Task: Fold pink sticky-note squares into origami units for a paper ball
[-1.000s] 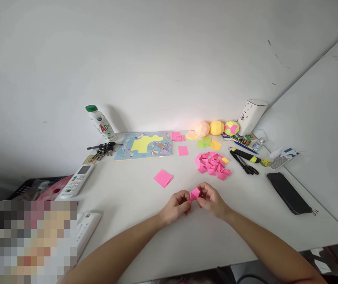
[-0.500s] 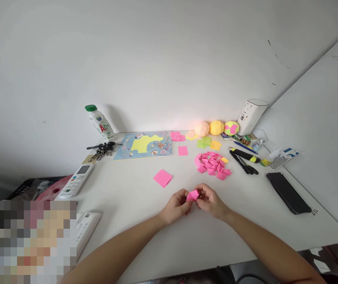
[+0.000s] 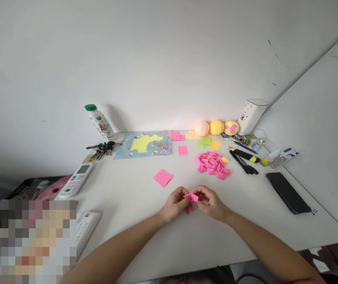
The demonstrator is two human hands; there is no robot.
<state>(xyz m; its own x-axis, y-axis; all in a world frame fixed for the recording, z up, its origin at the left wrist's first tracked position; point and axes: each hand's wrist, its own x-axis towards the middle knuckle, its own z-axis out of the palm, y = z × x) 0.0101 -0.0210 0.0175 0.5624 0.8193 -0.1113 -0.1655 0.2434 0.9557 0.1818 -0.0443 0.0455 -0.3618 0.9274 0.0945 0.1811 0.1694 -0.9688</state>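
Between my two hands is a small folded pink paper [image 3: 191,197], held above the near part of the table. My left hand [image 3: 176,205] grips its left side, thumb toward me. Fingers of my right hand [image 3: 211,202] pinch its right side; some fingertips are hidden behind the paper. Beyond my left hand lies a flat pink square of sticky paper [image 3: 163,178]. Past my right hand is a pile of folded pink paper pieces [image 3: 211,163]. One more pink square [image 3: 183,150] lies farther back.
Three paper balls [image 3: 216,127] stand along the wall beside a white box [image 3: 251,116]. At right are scissors [image 3: 242,162] and a black pouch [image 3: 288,193]. A blue patterned sheet [image 3: 118,150], a bottle [image 3: 100,123], keys [image 3: 105,149] and a remote control [image 3: 76,180] are at left.
The pink paper between my hands has been turned and now looks flatter and wider. My fingers have shifted slightly around it, while the things on the table stay put.
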